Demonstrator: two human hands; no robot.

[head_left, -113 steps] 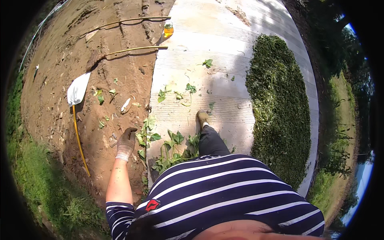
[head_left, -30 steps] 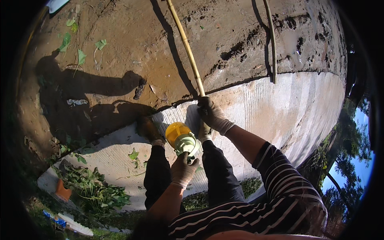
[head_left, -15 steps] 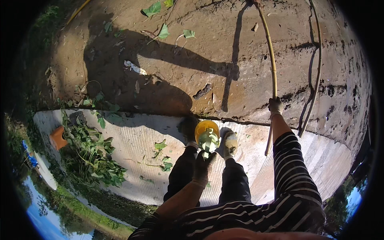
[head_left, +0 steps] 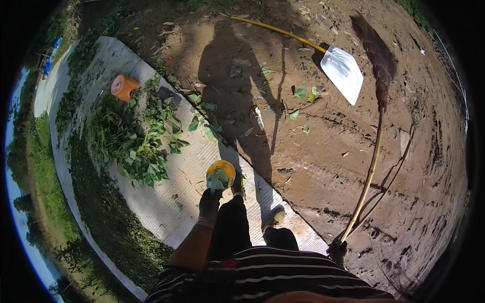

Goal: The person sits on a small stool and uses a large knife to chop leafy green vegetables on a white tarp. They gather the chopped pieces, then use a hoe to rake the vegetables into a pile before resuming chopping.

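Note:
My left hand [head_left: 208,203], in a dark glove with a pale cuff, is closed in front of a yellow round container [head_left: 227,168]. A pale green thing [head_left: 217,179] lies over the container's opening, right at my fingers; its kind and the exact grip are unclear. Low on the right, my right hand [head_left: 337,250] is gloved and wrapped round the long bamboo handle of a broom [head_left: 373,156]. The broom's dark brown bristle head points away from me, over the brown soil. My shoes stand on the pale concrete strip.
Leafy green vines [head_left: 139,144] lie heaped on the concrete [head_left: 166,202], near an orange stool [head_left: 123,89]. A white shovel [head_left: 343,73] with a yellow handle rests on the soil. Loose leaves [head_left: 301,93] are scattered there. Dark grass [head_left: 108,217] borders the concrete.
My view has turned left, bringing the shovel and broom head into sight. My right hand now sits lower and closer to my body, still on the handle. The left hand keeps its hold.

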